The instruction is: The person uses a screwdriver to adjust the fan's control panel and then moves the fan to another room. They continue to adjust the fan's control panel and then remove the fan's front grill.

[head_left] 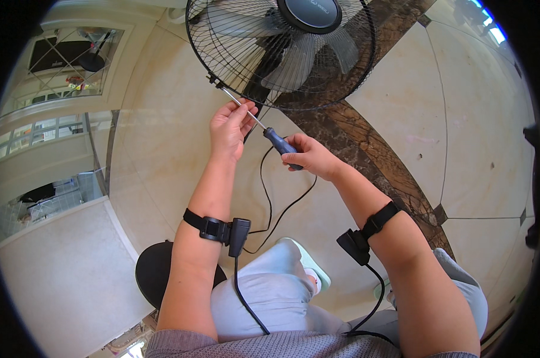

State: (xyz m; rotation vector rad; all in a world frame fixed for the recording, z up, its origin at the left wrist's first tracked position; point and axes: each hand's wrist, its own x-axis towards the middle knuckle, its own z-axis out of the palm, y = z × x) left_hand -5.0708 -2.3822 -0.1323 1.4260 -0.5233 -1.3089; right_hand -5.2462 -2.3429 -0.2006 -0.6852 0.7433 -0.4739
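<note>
A black fan (282, 53) with a wire guard and translucent blades stands in front of me. My right hand (310, 156) grips the dark blue handle of a screwdriver (276, 141). Its metal shaft slants up and left to a small black clip (218, 85) on the guard's lower left rim. Around the middle of the shaft, the fingers of my left hand (229, 122) are pinched, just below the rim. The clip hides the screwdriver's tip, so I cannot tell what it sits in.
A black cord (269, 197) loops over the tiled floor (395, 113) below my hands. A dark marble band (359, 134) crosses the tiles. Left stands a pale cabinet (67, 274) near mirrored panels (67, 65). Beside my left arm is a round black seat (153, 271).
</note>
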